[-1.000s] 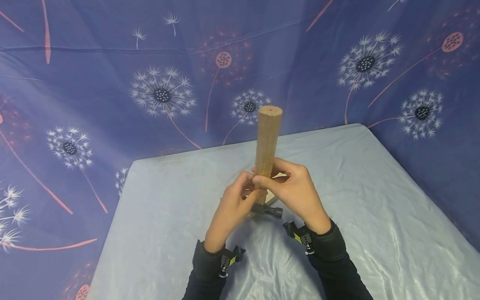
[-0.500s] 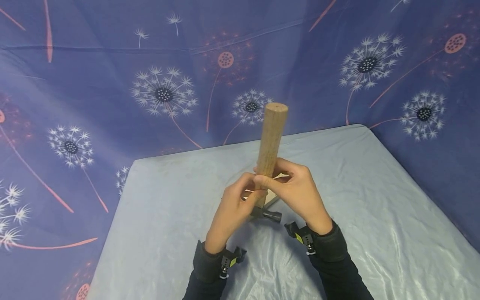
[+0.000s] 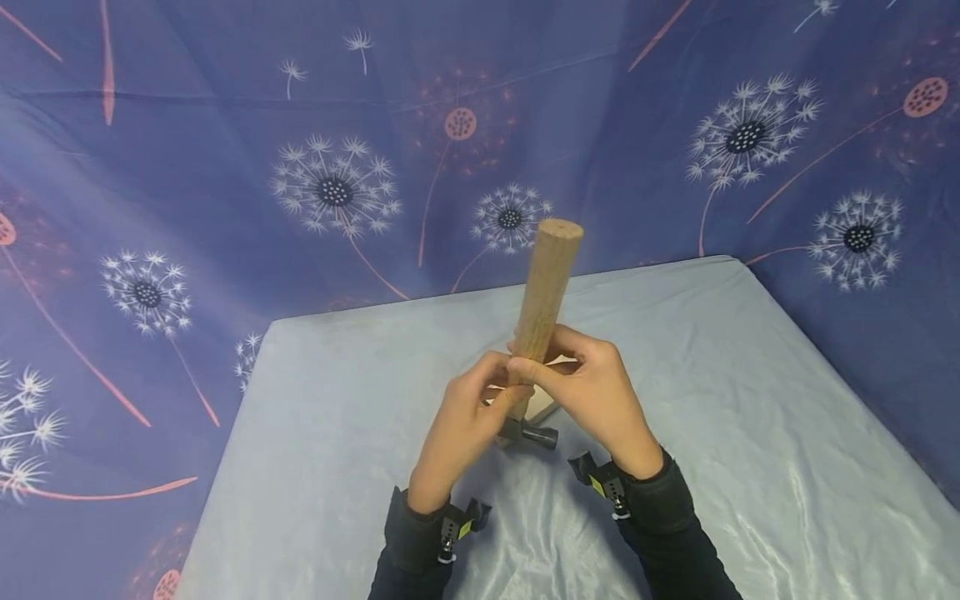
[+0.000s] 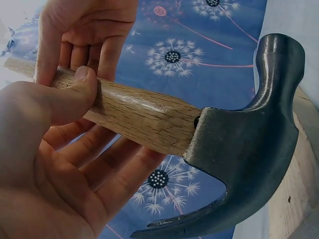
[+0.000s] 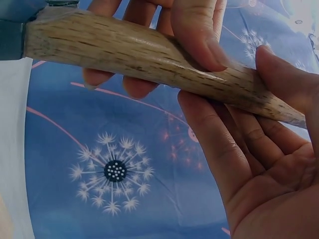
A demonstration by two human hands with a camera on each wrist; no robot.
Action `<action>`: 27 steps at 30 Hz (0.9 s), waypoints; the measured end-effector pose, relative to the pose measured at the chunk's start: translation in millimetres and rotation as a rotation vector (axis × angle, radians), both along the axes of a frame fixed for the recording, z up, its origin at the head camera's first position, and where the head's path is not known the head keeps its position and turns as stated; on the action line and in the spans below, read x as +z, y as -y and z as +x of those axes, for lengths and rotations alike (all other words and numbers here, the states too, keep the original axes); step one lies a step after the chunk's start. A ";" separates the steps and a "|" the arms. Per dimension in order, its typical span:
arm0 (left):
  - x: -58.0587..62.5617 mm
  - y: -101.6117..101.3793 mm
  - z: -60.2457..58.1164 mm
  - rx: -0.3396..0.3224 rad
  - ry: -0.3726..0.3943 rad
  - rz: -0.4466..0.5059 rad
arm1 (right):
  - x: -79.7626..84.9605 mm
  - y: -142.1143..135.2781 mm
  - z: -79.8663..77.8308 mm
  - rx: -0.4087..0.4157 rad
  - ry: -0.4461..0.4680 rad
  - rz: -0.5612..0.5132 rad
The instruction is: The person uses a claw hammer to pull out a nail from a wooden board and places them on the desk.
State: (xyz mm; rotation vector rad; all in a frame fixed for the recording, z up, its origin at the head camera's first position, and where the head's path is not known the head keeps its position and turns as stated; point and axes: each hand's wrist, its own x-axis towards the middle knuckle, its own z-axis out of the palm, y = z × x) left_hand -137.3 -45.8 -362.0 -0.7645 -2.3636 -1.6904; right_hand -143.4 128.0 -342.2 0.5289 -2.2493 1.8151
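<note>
A claw hammer point(image 3: 549, 283) is held head down, its thick wooden handle rising and leaning slightly right. My left hand point(image 3: 461, 425) grips the handle close to the head, thumb across the wood and fingers beneath, as the left wrist view shows. Just above it on the handle, my right hand point(image 3: 600, 396) pinches the wood between thumb and fingers. The dark metal head point(image 4: 244, 144), with its curved claw and round striking face, is plain in the left wrist view. In the head view the left hand partly hides it.
A pale wooden board point(image 3: 542, 404) lies on the table behind the hammer, mostly hidden by the hands. Light satin cloth point(image 3: 337, 433) covers the table. A blue dandelion-print curtain point(image 3: 420, 167) hangs around the back and sides.
The handle's top end has tipped a little to the right while the hammer head has shifted slightly left. Both hands keep their hold, and the head view has moved slightly.
</note>
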 end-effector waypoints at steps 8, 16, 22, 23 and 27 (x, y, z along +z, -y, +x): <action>0.9 -3.0 1.4 -0.002 0.004 0.016 | 20.5 0.2 10.7 -0.021 -0.012 0.011; 1.5 -4.5 2.4 0.013 -0.018 0.011 | 19.3 -2.1 9.9 -0.030 0.003 0.022; 3.1 -4.1 2.8 0.016 -0.011 0.017 | 3.0 -5.6 1.6 -0.004 -0.005 0.021; 3.5 -4.1 3.0 0.015 -0.009 0.019 | 0.6 -6.1 0.1 -0.002 -0.009 0.022; 5.3 -4.2 4.2 0.015 0.000 0.021 | 1.0 -6.1 -0.1 0.000 -0.026 0.026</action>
